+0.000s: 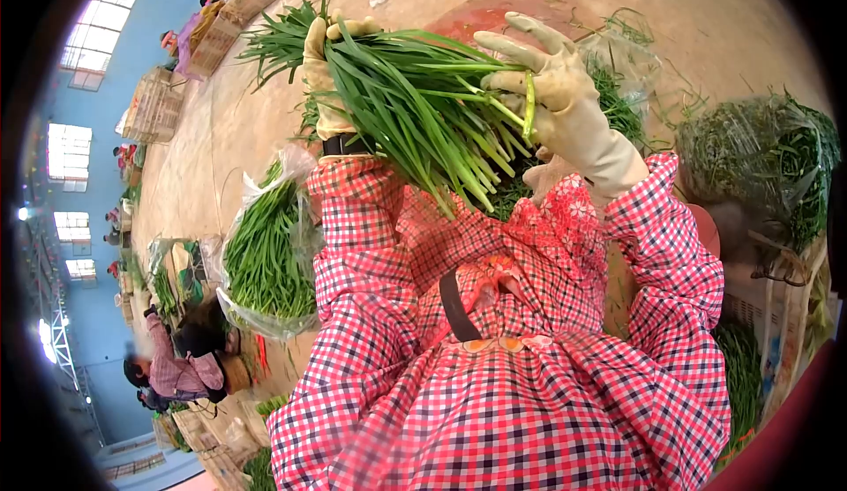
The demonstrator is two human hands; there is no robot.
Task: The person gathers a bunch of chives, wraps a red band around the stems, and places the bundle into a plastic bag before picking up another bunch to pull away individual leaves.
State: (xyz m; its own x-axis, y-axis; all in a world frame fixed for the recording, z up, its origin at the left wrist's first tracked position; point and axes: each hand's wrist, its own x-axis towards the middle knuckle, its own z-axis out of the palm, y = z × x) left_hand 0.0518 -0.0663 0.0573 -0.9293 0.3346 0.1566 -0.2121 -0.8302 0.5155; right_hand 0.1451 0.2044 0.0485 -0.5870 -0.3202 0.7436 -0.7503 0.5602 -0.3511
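A thick bunch of long green leafy stalks [397, 94] lies across in front of me, leaf tips to the left and pale cut ends to the right. My left hand [331, 72], in a cream glove, is wrapped round the leafy part. At the pale ends is my right hand [551, 85], gloved too, with its upper fingers stretched apart. One stalk [529, 107] stands out against the right palm, and the lower fingers are partly hidden behind the stalk ends.
A clear plastic bag of green stalks [269, 253] stands at the left. More bagged greens [763, 151] are at the right. Loose leaves lie by a red patch [507, 14] on the floor. A seated person [181, 372] is at the lower left, near cartons.
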